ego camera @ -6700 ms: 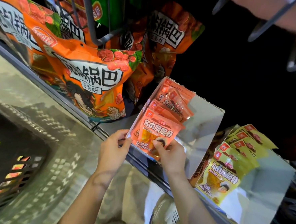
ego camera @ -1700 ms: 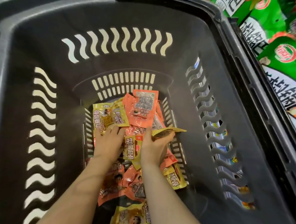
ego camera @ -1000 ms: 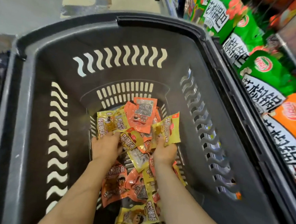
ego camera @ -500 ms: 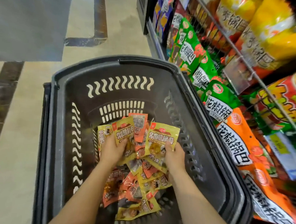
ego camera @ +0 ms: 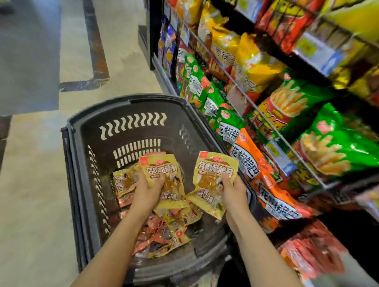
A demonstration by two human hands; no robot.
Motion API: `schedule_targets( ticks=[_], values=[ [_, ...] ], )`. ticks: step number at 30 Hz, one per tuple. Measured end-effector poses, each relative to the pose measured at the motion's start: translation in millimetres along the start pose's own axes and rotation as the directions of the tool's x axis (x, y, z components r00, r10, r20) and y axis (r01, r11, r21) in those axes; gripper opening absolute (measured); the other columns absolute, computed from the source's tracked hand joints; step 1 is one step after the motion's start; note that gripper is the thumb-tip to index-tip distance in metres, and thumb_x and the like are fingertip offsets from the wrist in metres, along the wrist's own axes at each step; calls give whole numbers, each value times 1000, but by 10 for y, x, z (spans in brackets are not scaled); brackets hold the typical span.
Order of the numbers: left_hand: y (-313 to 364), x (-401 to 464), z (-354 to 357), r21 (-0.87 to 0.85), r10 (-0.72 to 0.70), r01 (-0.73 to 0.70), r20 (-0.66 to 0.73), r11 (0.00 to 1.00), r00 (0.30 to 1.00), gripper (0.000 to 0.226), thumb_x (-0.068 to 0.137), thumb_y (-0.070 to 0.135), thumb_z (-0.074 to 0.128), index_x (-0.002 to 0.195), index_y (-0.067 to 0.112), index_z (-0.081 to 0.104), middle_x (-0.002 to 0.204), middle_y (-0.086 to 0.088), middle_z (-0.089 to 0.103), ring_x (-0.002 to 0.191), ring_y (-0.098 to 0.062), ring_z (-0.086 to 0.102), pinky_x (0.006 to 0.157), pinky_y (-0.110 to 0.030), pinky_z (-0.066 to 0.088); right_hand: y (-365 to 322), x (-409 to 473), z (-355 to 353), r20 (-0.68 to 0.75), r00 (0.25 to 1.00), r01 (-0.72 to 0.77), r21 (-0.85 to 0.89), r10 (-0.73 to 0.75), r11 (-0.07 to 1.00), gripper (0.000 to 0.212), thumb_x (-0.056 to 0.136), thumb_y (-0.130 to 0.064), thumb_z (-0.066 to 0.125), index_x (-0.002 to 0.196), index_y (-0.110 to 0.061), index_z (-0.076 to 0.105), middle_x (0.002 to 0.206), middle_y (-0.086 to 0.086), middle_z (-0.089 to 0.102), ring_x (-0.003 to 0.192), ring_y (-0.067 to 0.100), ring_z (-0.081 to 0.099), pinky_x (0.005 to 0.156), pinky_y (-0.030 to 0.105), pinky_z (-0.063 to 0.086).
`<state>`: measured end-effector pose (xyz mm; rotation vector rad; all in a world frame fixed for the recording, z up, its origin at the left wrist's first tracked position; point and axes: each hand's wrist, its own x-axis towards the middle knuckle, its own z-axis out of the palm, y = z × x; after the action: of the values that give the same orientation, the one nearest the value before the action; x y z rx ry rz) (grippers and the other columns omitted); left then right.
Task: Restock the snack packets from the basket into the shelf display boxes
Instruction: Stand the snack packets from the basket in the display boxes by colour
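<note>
A dark plastic basket (ego camera: 78, 180) stands on the floor, holding a heap of yellow and orange snack packets (ego camera: 164, 233). Above the heap, my left hand (ego camera: 146, 190) grips a bunch of yellow packets (ego camera: 159, 170). My right hand (ego camera: 233, 194) grips more yellow packets (ego camera: 213, 176), lifted over the basket's right rim. A display box with orange-red packets (ego camera: 311, 252) shows blurred at the lower right on the shelf.
Shelves (ego camera: 274, 131) on the right carry large green, orange and yellow snack bags behind wire rails, close to the basket's right side. Tiled floor (ego camera: 29, 177) lies to the left of the basket.
Both hands have lifted out of the heap with yellow packets in them. The right hand has moved toward the shelf side. My view has risen from the basket to take in the shelves.
</note>
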<state>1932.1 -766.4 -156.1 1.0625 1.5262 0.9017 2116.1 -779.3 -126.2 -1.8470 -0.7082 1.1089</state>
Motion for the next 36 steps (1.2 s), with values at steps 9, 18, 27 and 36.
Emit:
schedule_targets(
  ticks=[9, 18, 27, 36],
  values=[
    [328, -687, 432, -172, 114, -89, 143, 981, 983, 42, 78, 7, 74, 109, 22, 50, 104, 0, 66, 94, -15, 64, 80, -24, 50, 107, -662, -911, -39, 998, -25, 367, 42, 930, 52, 72, -25, 80, 117, -11, 58, 115, 10, 66, 101, 26, 66, 91, 48, 53],
    [498, -1225, 949, -286, 157, -94, 207, 953, 966, 36, 81, 9, 71, 114, 14, 57, 102, 0, 69, 88, -12, 67, 62, -18, 53, 367, -1167, -1710, -159, 987, 66, 508, 18, 859, 26, 87, -5, 63, 111, -13, 62, 108, 11, 70, 97, 27, 68, 88, 48, 53],
    [403, -1571, 1676, -279, 208, -111, 347, 954, 915, 26, 80, 6, 71, 99, 20, 62, 90, 6, 70, 75, -9, 67, 57, -15, 52, 914, -1405, -2493, -308, 944, 59, 516, 121, 855, 27, 85, -11, 66, 112, -16, 62, 110, 7, 69, 100, 24, 66, 94, 48, 50],
    [106, -2073, 2468, -202, 169, -63, 569, 977, 804, 25, 76, 2, 72, 89, 21, 64, 80, 10, 71, 67, 0, 66, 55, -13, 50, 1684, -1701, -3407, -463, 836, 0, 536, 294, 844, 23, 83, -14, 69, 105, -17, 65, 108, 7, 70, 101, 27, 65, 91, 51, 50]
  ],
)
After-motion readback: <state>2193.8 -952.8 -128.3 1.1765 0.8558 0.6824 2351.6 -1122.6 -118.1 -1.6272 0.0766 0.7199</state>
